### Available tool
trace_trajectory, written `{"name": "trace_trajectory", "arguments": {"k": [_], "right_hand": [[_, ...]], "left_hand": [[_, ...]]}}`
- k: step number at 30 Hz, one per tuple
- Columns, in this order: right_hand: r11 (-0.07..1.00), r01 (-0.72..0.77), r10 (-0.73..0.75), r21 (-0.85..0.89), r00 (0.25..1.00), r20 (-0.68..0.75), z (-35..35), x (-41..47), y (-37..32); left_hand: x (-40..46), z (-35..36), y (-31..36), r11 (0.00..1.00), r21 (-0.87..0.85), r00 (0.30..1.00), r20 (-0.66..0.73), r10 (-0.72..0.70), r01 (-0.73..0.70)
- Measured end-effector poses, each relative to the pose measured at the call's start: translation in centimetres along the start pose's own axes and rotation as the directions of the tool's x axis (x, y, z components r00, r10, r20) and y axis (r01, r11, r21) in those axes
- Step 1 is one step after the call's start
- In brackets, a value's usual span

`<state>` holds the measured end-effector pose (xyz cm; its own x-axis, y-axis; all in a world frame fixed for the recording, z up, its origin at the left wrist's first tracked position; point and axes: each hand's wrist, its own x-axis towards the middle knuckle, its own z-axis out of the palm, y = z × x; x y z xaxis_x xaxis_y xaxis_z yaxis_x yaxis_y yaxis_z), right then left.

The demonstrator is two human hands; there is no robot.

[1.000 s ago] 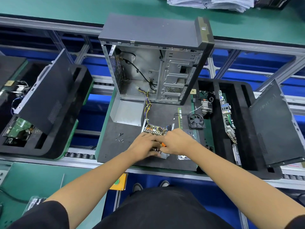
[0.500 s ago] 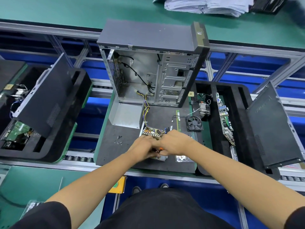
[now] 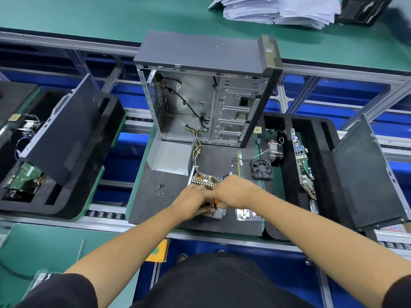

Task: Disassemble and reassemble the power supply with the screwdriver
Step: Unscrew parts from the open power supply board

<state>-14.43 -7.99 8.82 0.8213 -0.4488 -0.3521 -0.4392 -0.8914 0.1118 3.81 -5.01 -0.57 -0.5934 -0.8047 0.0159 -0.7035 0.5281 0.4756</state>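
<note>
The open power supply [image 3: 205,181] lies on the dark mat [image 3: 146,203], its circuit board and coils bared, with its wire bundle running up into the computer case [image 3: 200,107]. My left hand [image 3: 192,202] grips the near part of the power supply. My right hand [image 3: 233,191] curls round the screwdriver [image 3: 216,201], of which only a bit of orange handle shows between the hands. The tip is hidden. The supply's bent metal cover [image 3: 170,157] lies to the left. Several loose screws [image 3: 159,190] sit on the mat left of my hands.
A RAM stick [image 3: 239,163] and a black fan [image 3: 262,168] lie right of the power supply. A foam tray [image 3: 287,174] on the right holds a heatsink [image 3: 274,150], a motherboard [image 3: 302,161] and a side panel [image 3: 367,174]. Another tray [image 3: 106,134] stands left. Papers [image 3: 278,10] lie far back.
The view has shifted slightly. Both hands stay together over the near part of the power supply, with little visible movement.
</note>
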Motion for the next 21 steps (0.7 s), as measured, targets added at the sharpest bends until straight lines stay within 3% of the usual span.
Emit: {"name": "trace_trajectory", "arguments": {"k": [9,14,16,21], "right_hand": [[0.985,-0.017,0.017,-0.171,1.0,-0.002,0.8,-0.3,-0.6],[0.997,0.05,-0.047,0.066,0.998,-0.04,0.1,-0.9,-0.5],[0.991,0.103,-0.103,0.08,0.995,-0.006,-0.1,-0.9,-0.2],[0.994,-0.016,0.024,-0.112,0.997,0.072,0.0,-0.1,-0.1]], "left_hand": [[0.1,0.4,-0.1,0.994,0.106,0.999,0.038,0.005,-0.009],[0.1,0.8,-0.6,0.996,0.09,1.0,-0.003,0.015,-0.015],[0.0,0.9,-0.5,0.99,0.134,0.999,0.001,0.053,-0.053],[0.2,0.4,0.1,0.998,0.06,0.999,-0.012,-0.034,0.035]]}}
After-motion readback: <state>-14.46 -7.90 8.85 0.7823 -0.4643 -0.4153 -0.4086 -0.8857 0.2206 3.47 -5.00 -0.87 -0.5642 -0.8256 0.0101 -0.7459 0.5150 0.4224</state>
